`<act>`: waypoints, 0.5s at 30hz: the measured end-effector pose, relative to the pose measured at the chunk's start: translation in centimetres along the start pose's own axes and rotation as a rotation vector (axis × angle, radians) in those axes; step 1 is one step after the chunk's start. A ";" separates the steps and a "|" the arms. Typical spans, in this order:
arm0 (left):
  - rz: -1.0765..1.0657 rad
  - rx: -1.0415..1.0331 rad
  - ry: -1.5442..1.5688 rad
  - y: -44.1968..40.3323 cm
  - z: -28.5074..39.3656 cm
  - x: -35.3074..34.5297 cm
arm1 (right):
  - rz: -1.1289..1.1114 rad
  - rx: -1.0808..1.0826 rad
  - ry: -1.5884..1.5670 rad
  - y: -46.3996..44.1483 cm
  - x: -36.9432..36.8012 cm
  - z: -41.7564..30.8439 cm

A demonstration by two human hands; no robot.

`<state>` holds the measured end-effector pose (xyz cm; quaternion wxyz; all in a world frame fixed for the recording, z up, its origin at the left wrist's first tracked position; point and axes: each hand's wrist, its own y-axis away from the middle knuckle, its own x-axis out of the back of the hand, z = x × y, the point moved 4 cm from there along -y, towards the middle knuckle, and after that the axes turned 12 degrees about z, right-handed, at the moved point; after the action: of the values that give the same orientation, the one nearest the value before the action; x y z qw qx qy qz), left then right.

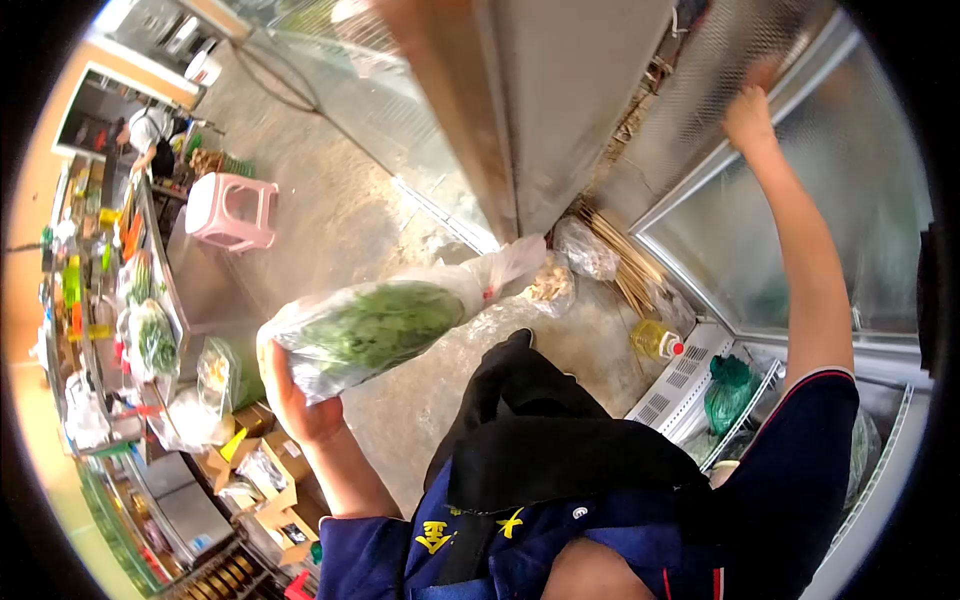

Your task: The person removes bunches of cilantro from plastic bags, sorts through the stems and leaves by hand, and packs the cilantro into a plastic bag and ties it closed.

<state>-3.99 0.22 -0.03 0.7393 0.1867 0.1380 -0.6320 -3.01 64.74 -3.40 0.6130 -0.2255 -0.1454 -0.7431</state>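
Cupping end of bagged greens (385,325) in part-curled left hand (298,400); likely light, soft, slippery: cradle underneath. With curled right hand (750,120) at edge of glass door (720,255); can't tell grip.

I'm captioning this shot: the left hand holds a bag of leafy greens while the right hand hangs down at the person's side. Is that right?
Not quite: the head view shows the right hand reaching out at the door frame, not hanging down. The left hand does hold the bag of leafy greens.
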 end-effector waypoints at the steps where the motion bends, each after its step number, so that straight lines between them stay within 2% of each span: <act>1: 0.065 0.103 0.154 0.7 -0.8 0.4 | -0.039 0.059 0.122 1.4 0.2 1.1; 2: 0.071 0.181 0.253 1.8 -1.1 0.1 | -0.066 0.068 0.147 0.9 0.7 -1.7; 3: 0.075 0.162 0.223 -2.1 3.3 4.7 | -0.094 0.078 0.172 0.5 2.7 -4.0; 5: 0.039 0.177 0.364 -4.6 0.8 6.4 | -0.211 0.003 0.097 -1.6 5.8 -0.6; 7: 0.108 0.180 0.295 -5.3 6.2 8.8 | -0.248 0.079 0.012 0.5 8.1 -7.1; 8: 0.110 0.175 0.270 -5.7 6.3 9.3 | -0.200 0.076 0.017 1.7 9.6 -7.7; 10: 0.135 0.194 0.311 -6.2 3.1 11.3 | -0.242 0.083 0.029 5.1 11.4 -7.3; 11: 0.064 0.235 0.367 -6.8 2.7 11.2 | -0.294 0.060 -0.041 6.7 16.0 -7.3; 12: 0.089 0.243 0.362 -7.1 2.4 11.5 | -0.344 0.032 -0.110 8.6 20.5 -7.2; 14: 0.129 0.232 0.322 -7.1 2.6 12.3 | -0.188 0.020 -0.336 13.1 22.3 -8.9; 15: 0.143 0.225 0.298 -7.0 2.6 12.7 | -0.348 -0.013 -0.535 14.3 25.2 -9.9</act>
<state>-8.89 -13.10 -4.06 0.7282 0.3691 0.1609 -0.5545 5.75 35.63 0.17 0.4153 -0.3885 -0.3331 -0.7521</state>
